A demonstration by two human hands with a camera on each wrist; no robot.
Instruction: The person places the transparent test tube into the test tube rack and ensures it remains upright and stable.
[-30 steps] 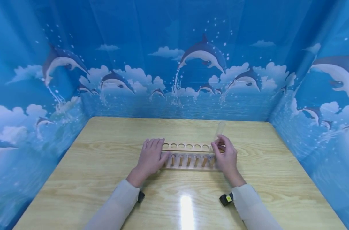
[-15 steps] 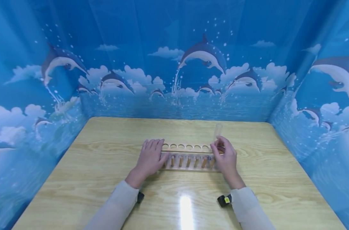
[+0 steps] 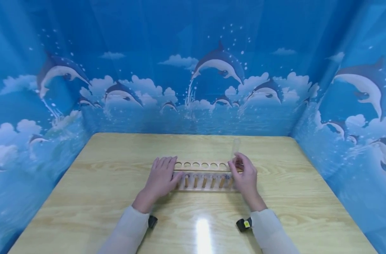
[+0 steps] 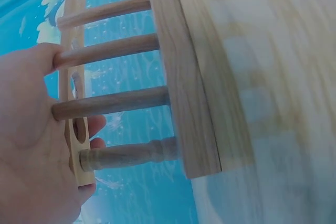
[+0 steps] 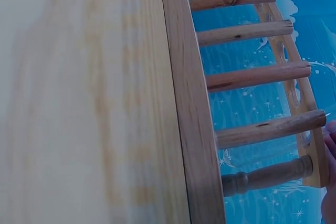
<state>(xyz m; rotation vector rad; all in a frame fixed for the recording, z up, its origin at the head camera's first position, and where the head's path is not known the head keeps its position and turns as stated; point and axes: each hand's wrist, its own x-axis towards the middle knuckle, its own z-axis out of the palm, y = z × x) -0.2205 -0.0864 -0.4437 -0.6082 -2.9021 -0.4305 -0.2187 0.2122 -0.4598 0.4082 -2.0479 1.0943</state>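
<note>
Partly hidden, right hand [image 3: 245, 176] pinches clear tube [image 3: 235, 147]; left hand [image 3: 161, 178] flat on rack [image 3: 205, 174].

Staged tabletop booth — dolphin-print backdrop [image 3: 218, 67], wooden table [image 3: 116, 197].

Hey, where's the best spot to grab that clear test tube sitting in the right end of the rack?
Probably pinch the clear test tube by its upper part, coming from above: it stands upright in the wooden rack with only that part clear. The right hand grips it just above the holes; the left hand rests on the other end.
</note>
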